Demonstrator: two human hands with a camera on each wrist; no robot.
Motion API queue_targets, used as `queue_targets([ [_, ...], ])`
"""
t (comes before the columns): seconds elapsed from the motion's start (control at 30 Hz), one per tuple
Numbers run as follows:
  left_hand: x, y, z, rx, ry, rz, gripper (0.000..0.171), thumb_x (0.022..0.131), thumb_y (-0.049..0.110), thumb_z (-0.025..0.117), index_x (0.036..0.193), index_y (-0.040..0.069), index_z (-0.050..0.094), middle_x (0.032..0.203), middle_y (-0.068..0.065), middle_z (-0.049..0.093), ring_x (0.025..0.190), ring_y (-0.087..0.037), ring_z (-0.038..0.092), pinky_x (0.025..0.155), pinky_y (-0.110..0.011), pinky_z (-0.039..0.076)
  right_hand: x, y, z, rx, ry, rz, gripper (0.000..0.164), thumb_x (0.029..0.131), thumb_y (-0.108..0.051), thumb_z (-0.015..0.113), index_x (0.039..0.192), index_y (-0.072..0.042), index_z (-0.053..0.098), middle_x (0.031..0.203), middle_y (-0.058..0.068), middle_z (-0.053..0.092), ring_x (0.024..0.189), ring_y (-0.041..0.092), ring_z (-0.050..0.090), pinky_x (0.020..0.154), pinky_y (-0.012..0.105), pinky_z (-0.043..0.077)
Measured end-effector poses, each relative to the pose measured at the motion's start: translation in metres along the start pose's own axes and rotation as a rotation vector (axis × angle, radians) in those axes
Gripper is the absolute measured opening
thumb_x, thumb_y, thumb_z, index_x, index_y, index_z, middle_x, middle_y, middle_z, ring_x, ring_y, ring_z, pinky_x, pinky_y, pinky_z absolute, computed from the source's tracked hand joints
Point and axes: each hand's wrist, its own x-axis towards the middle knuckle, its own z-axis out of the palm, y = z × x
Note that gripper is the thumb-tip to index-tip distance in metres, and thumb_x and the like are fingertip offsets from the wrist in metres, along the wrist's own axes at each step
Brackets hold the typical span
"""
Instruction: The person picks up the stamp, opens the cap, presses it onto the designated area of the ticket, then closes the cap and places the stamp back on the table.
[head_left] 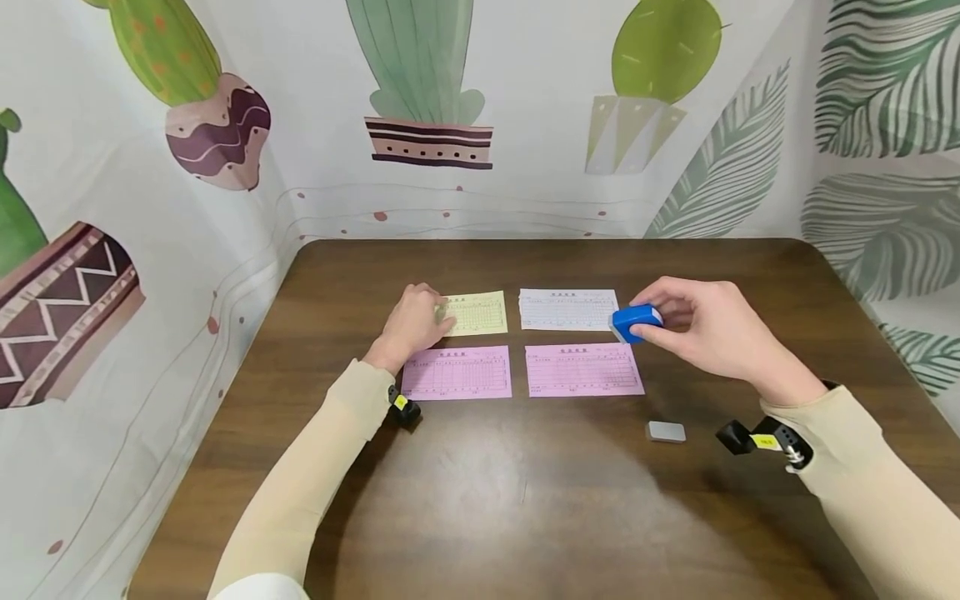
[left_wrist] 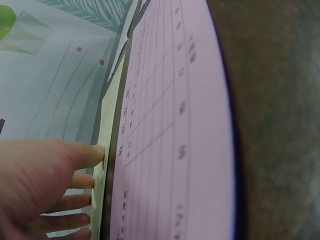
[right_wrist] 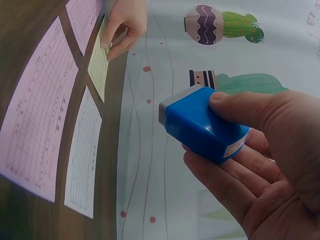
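My right hand [head_left: 712, 329] pinches a blue self-inking stamp [head_left: 635, 321] between thumb and fingers, held near the right end of the white slip [head_left: 567, 310]. In the right wrist view, the pale grey end of the stamp [right_wrist: 202, 125] points away from the palm. My left hand [head_left: 411, 321] rests with its fingertips on the left part of the yellow slip [head_left: 477, 313], covering that end. The left wrist view shows its thumb and several fingers [left_wrist: 82, 156] extended against the paper. Two pink printed slips [head_left: 457, 372] [head_left: 584, 370] lie side by side in the nearer row.
A small grey block [head_left: 666, 432], perhaps the stamp's cap, lies below the right pink slip. All of this is on a brown wooden table [head_left: 480, 517]. Behind the table's far edge hangs a white cloth [head_left: 540, 200] printed with cacti and leaves.
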Motion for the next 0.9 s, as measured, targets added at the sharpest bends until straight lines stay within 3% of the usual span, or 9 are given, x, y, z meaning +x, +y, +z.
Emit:
queue_targets([
  [0.2, 0.000, 0.001, -0.003, 0.022, -0.008, 0.004, 0.044, 0.101, 0.028, 0.072, 0.135, 0.001, 0.072, 0.137, -0.020, 0.070, 0.134, -0.039, 0.057, 0.118, -0.047, 0.046, 0.021, -0.005, 0.009, 0.008, -0.044, -0.017, 0.033, 0.081, -0.010, 0.093, 0.109, -0.013, 0.076, 0.092, 0.000, 0.081, 0.081, 0.016, 0.081, 0.078, 0.009, 0.058],
  [0.43, -0.002, 0.001, -0.003, 0.018, -0.046, -0.025, 0.046, 0.102, 0.029, 0.072, 0.139, 0.003, 0.069, 0.143, -0.018, 0.065, 0.139, -0.038, 0.054, 0.117, -0.046, 0.048, 0.054, -0.014, 0.028, 0.057, -0.103, -0.042, 0.028, 0.086, -0.011, 0.090, 0.110, -0.012, 0.077, 0.095, 0.003, 0.080, 0.086, 0.020, 0.081, 0.082, 0.043, 0.066],
  [0.67, -0.003, 0.000, -0.003, 0.044, -0.043, -0.021, 0.045, 0.102, 0.029, 0.071, 0.139, 0.002, 0.070, 0.139, -0.017, 0.067, 0.135, -0.035, 0.055, 0.119, -0.044, 0.046, 0.091, -0.020, 0.058, 0.060, -0.198, -0.068, 0.030, 0.092, -0.013, 0.084, 0.121, -0.008, 0.076, 0.106, 0.010, 0.080, 0.093, 0.025, 0.080, 0.093, 0.049, 0.064],
  [0.9, 0.000, 0.002, -0.002, 0.049, -0.043, -0.011, 0.046, 0.102, 0.029, 0.071, 0.139, 0.002, 0.069, 0.139, -0.017, 0.068, 0.135, -0.034, 0.056, 0.119, -0.042, 0.045, 0.117, -0.021, 0.089, 0.057, -0.253, -0.050, 0.040, 0.093, -0.016, 0.083, 0.130, -0.008, 0.070, 0.111, 0.011, 0.078, 0.096, 0.025, 0.076, 0.093, 0.047, 0.064],
])
